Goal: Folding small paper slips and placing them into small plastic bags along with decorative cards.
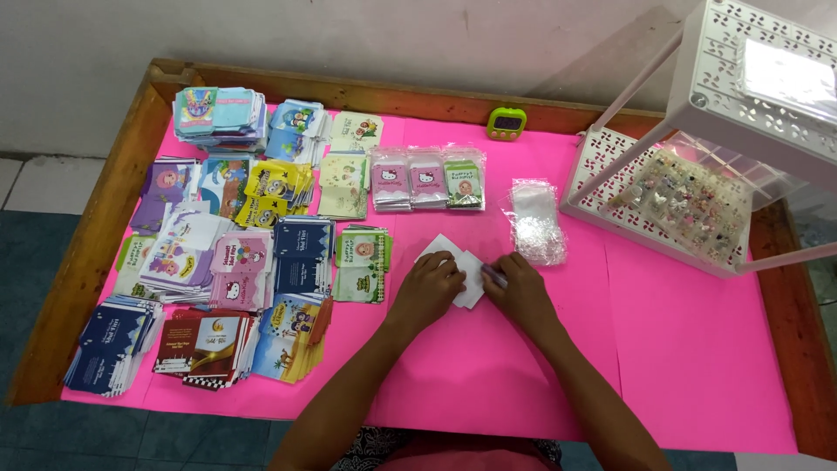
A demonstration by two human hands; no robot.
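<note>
Both forearms come up from the bottom edge toward mid-surface, and I read the hands from above. Left hand (425, 286) lies knuckles up on a small white paper piece (468, 277), fingers curled over its left part; I cannot tell from here whether that grip pinches the paper or only presses it flat. Right hand (521, 292) sits just right of the left one, fingers closed narrow on a thin clear sleeve (493, 275) at the paper's right edge, touching it. White paper lies between the two hands on the pink surface (680, 358), partly hidden under the left fingers.

Just beyond the right hand: a loose heap of clear plastic bags (537, 220), near but apart from the fingers. Further right of that hand stands a white perforated rack (750, 78), with a clear tray of small trinkets (689, 202) on its lower shelf. Beyond the left hand: three bagged card packs (427, 179) in a row. Left of the left hand, well apart, many stacks of printed cartoon cards (231, 253) cover that side of the surface. Far beyond both hands, by the wooden rim, a small green timer (506, 123).
</note>
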